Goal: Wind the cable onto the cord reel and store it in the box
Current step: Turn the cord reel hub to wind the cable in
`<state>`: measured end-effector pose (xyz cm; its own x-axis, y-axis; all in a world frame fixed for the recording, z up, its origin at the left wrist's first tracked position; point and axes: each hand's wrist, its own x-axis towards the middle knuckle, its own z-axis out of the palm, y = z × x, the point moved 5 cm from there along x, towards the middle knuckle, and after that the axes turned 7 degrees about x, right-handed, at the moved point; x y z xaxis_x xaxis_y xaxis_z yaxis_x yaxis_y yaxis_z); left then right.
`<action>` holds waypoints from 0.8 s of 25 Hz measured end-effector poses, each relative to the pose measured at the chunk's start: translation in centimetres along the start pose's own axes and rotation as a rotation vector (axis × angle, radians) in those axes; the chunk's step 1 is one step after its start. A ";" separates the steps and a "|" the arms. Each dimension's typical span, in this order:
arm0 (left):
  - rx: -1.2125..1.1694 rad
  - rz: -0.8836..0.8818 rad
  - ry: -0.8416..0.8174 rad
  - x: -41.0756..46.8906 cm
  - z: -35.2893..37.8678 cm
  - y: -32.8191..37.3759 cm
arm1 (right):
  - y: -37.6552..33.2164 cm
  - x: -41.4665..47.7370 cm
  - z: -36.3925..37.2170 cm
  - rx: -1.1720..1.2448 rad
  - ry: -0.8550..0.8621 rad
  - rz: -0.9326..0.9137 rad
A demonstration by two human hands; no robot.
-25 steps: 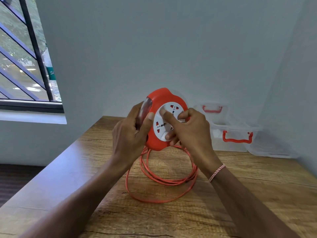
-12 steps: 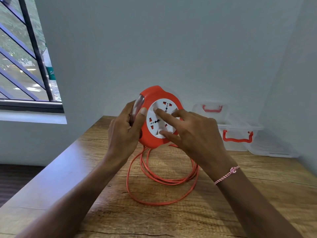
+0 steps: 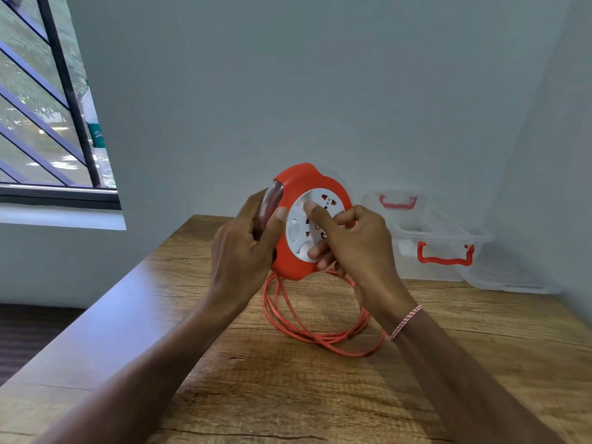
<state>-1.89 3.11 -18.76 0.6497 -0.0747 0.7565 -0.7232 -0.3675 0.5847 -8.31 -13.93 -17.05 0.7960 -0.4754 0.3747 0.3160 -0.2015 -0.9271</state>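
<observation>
A pale grey wall (image 3: pixel 320 75) fills most of what I see, with a barred window (image 3: pixel 38 123) off to the left. Below them lies the wood-grain desk (image 3: pixel 288 395).

I hold the orange cord reel (image 3: pixel 304 187) up off the desk with its white socket face turned toward me. My left hand (image 3: pixel 240 248) grips the reel's left edge: the thumb lies across the orange front rim and the fingers wrap round behind. My right hand (image 3: pixel 358 241) is on the white face, with the tip of the forefinger pressed near the top of it and the other fingers curled in against its lower edge. A pink-and-white thread bracelet (image 3: pixel 405 322) sits on that wrist.

The orange cable (image 3: pixel 320 338) drops from the bottom of the reel and lies in several loose loops on the desk directly under my hands, not yet wound in.

The clear plastic box (image 3: pixel 432 225) with orange handles stands open at the back right of the desk, against the wall and well apart from the reel. Its clear lid (image 3: pixel 512 277) lies flat just beside it on the right.
</observation>
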 end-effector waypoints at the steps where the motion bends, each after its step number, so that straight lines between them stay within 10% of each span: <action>1: -0.008 -0.012 -0.005 0.1 0.0 -0.1 | -0.2 0.2 -0.3 -0.082 0.008 -0.055; 5: -0.032 -0.027 -0.007 0.2 -0.3 -0.4 | -2.5 -0.2 -1.6 -0.722 0.003 -0.699; 10: -0.069 -0.052 0.004 0.5 -0.8 -0.5 | -2.6 -1.1 -0.9 -1.100 -0.202 -1.013; 16: -0.025 -0.036 -0.023 0.4 -0.5 -0.3 | -2.9 -1.8 0.0 -1.008 -0.084 -0.971; 20: -0.021 0.016 0.004 -0.1 -0.2 0.2 | -2.5 -0.9 -0.3 -0.603 0.058 -0.575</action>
<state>-2.14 3.26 -18.60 0.6371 -0.0769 0.7669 -0.7383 -0.3469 0.5785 -9.95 -13.26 -15.07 0.5618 -0.1987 0.8030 0.3215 -0.8420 -0.4332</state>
